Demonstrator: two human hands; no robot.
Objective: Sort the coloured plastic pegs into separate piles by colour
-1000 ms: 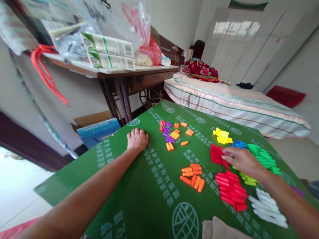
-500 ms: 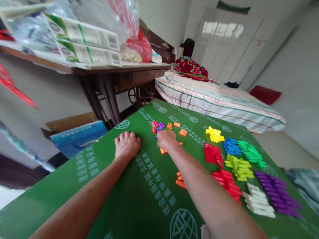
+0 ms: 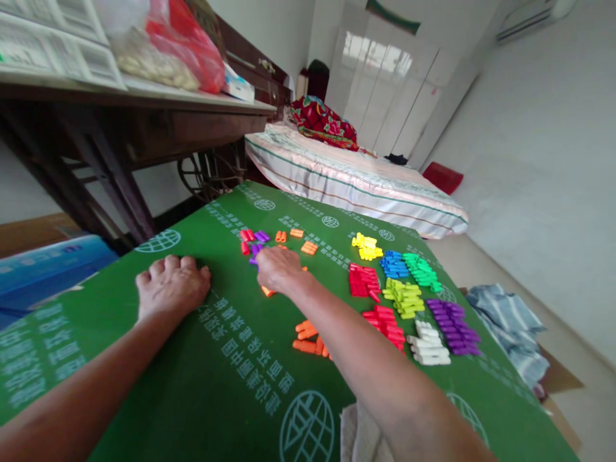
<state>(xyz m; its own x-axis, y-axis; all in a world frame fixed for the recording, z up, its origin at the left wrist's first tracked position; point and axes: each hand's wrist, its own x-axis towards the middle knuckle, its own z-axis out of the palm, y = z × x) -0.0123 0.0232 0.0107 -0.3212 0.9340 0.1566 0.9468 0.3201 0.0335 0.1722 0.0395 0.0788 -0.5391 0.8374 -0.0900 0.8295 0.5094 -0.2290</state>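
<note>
My left hand (image 3: pixel 172 285) rests palm down on the green board (image 3: pixel 202 385), its fingers lying loosely on the surface and holding nothing. Farther right, my right hand (image 3: pixel 279 268) reaches down with fingers closed beside small purple plastic tubes (image 3: pixel 262 235); whatever is between the fingertips is hidden. Little red tubes (image 3: pixel 246 235) lie just beyond, to the left of the purple ones. Orange tubes (image 3: pixel 309 247) lie in small groups around the right hand. A larger orange pile (image 3: pixel 306 330) sits nearer me, partly covered by my right forearm.
Sorted piles in yellow (image 3: pixel 366 246), blue (image 3: pixel 393 264), green (image 3: pixel 421 271), red (image 3: pixel 364 281), lime (image 3: pixel 403 298), white (image 3: pixel 428 344) and purple (image 3: pixel 453 326) occupy the board's right side. A wooden table (image 3: pixel 192 122) with bags stands left; a bed (image 3: pixel 356 173) is behind.
The camera has turned to the right, so the scene sits farther left. My right hand stays by the purple tubes, and my left hand still rests on the board.
</note>
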